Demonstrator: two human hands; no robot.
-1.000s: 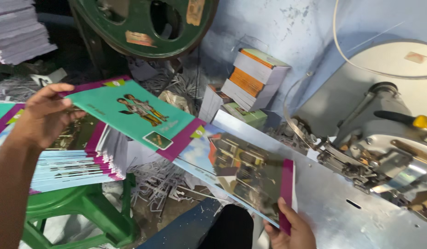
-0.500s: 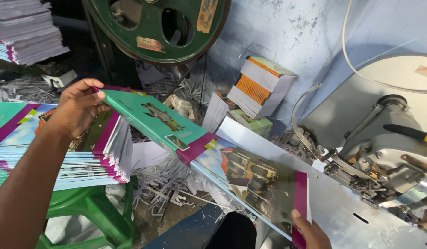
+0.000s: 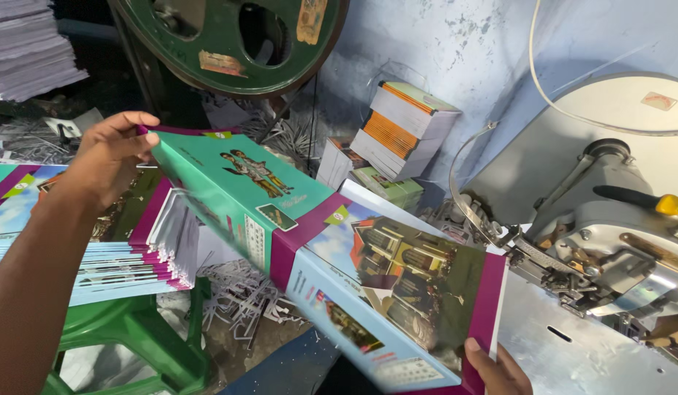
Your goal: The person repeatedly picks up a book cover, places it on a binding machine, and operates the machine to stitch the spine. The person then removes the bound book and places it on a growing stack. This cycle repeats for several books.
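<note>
A wide printed booklet cover (image 3: 309,234), teal and purple with pictures, is spread open between my two hands. My left hand (image 3: 108,157) grips its upper left corner above a stack of the same printed booklets (image 3: 112,256). My right hand (image 3: 496,369) holds its lower right purple edge, close to the grey metal table (image 3: 573,351) of a stitching machine (image 3: 609,227).
The stack rests on a green plastic stool (image 3: 145,344). A large green wheel (image 3: 229,40) stands behind. Bundles of booklets (image 3: 401,128) lean against the pale blue wall. Paper trimmings (image 3: 240,300) litter the floor. Another paper pile (image 3: 28,51) sits top left.
My left hand has lifted the cover's left end up off the stack and swung it right; the cover has moved toward the machine table.
</note>
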